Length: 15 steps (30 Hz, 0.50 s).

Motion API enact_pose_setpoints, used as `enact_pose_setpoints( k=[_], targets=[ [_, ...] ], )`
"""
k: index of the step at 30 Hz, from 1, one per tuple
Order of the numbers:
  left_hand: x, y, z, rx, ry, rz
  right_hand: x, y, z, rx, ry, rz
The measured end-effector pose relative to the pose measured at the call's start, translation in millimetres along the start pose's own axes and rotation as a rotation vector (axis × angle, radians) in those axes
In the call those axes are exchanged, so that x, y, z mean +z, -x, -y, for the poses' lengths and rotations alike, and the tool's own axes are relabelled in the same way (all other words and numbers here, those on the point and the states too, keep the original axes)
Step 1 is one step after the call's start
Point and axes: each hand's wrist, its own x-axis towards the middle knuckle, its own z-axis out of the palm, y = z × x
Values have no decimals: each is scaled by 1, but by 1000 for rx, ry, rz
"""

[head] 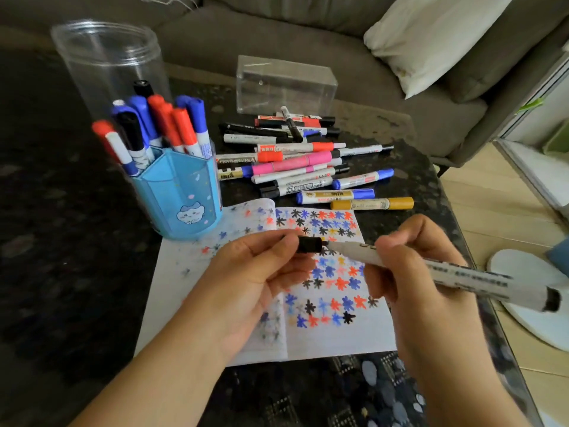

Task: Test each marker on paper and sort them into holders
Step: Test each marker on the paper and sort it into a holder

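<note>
My right hand (pixel 412 272) grips a white-barrelled black marker (pixel 462 274) above the open notebook (pixel 326 337), whose pages are covered in red, blue and black star marks. My left hand (pixel 252 272) pinches the marker's black cap (pixel 309 245) right at the marker's tip. A blue pen holder (pixel 181 198) with a cat picture stands at the left, filled with several red, blue and black markers. Behind it stands a tall clear plastic jar (pixel 107 66). A pile of loose markers (pixel 301 161) lies beyond the notebook.
A clear rectangular plastic box (pixel 286 84) sits behind the marker pile on the dark stone table (pixel 61 241). A grey sofa with a white pillow (pixel 431 41) lies beyond the table. A white fan base (pixel 529 291) stands on the wooden floor at right.
</note>
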Motion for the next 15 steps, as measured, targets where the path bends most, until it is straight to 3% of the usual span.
enact_pose_setpoints(
  k=[15],
  targets=[
    [2,3,9,2,-234,72,-1,-4,-19,77,-144,-66]
  ],
)
